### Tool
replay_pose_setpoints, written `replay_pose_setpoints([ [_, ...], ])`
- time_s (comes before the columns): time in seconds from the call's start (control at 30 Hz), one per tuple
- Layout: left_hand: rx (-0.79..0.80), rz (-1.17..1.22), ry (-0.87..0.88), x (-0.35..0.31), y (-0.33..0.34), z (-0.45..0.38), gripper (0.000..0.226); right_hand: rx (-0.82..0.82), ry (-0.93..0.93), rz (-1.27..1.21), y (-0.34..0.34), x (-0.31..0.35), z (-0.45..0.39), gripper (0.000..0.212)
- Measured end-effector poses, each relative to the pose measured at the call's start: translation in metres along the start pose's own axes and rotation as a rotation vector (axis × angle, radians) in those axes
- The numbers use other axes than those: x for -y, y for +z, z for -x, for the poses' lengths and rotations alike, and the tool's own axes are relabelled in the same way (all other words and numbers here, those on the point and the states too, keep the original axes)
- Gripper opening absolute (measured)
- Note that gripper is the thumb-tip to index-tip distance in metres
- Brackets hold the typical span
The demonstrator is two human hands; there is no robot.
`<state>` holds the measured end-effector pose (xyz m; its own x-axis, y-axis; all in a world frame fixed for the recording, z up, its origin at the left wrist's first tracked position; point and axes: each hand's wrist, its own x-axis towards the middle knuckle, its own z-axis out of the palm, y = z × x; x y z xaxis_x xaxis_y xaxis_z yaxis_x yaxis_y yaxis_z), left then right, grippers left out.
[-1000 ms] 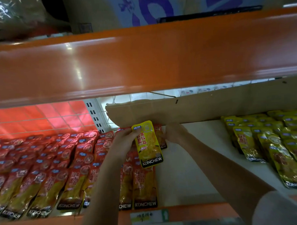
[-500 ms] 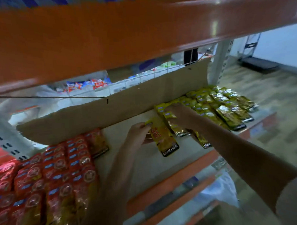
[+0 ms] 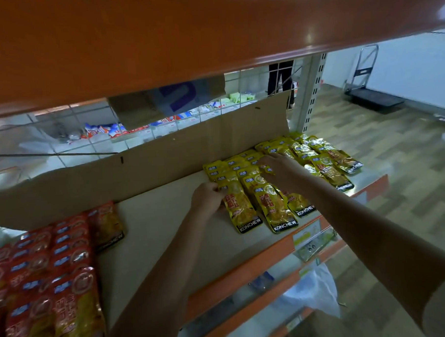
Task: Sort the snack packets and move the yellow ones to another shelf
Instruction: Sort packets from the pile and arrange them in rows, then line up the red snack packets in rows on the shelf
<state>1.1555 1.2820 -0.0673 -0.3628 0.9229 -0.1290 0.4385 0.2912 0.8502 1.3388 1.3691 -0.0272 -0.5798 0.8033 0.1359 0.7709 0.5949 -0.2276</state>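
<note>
Red packets (image 3: pixel 50 277) cut off by left and bottom edges — full count unknown. Right hand (image 3: pixel 280 169) covers several yellow packets (image 3: pixel 274 201); print beneath hidden. Left hand (image 3: pixel 208 198) fingertips tucked behind a packet edge, grip unclear — possibly a pinch. Goods behind the wire mesh (image 3: pixel 138 126) blurred.

Orange shelf beam (image 3: pixel 159 38) overhead, cardboard backing (image 3: pixel 139 167) behind, grey tiled floor (image 3: pixel 394 160) and platform trolley (image 3: pixel 371 95) at right.

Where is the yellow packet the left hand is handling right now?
In the head view, the yellow packet lies right of centre on the shelf, leftmost in the yellow pile, with the left hand at its left edge.
</note>
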Motion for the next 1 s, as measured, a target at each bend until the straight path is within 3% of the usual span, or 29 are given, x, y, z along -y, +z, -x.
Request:
replay_pose_setpoints([
  [0.3,-0.186,-0.413,0.065,-0.006,0.013,0.000,0.036,0.008,-0.063,-0.005,0.001,0.002,-0.016,0.039],
  [0.47,-0.238,-0.530,0.030,-0.006,0.002,0.017,0.053,0.003,-0.132,0.042,-0.001,0.050,-0.045,0.044],
  [0.57,-0.263,-0.643,0.017,0.007,-0.046,0.029,0.050,0.078,-0.289,0.007,0.007,0.116,-0.061,0.046],
  [0.73,-0.282,-0.972,-0.147,0.068,-0.172,0.080,0.052,0.242,-0.609,0.027,0.037,0.241,-0.057,0.042],
  [0.83,-0.383,-0.981,-0.259,0.115,-0.247,0.149,0.057,0.264,-0.752,0.041,0.058,0.324,-0.036,0.036],
  [1.0,-0.423,-0.985,-0.432,0.196,-0.353,0.290,0.064,0.258,-0.950,0.049,0.093,0.491,0.027,0.052],
])
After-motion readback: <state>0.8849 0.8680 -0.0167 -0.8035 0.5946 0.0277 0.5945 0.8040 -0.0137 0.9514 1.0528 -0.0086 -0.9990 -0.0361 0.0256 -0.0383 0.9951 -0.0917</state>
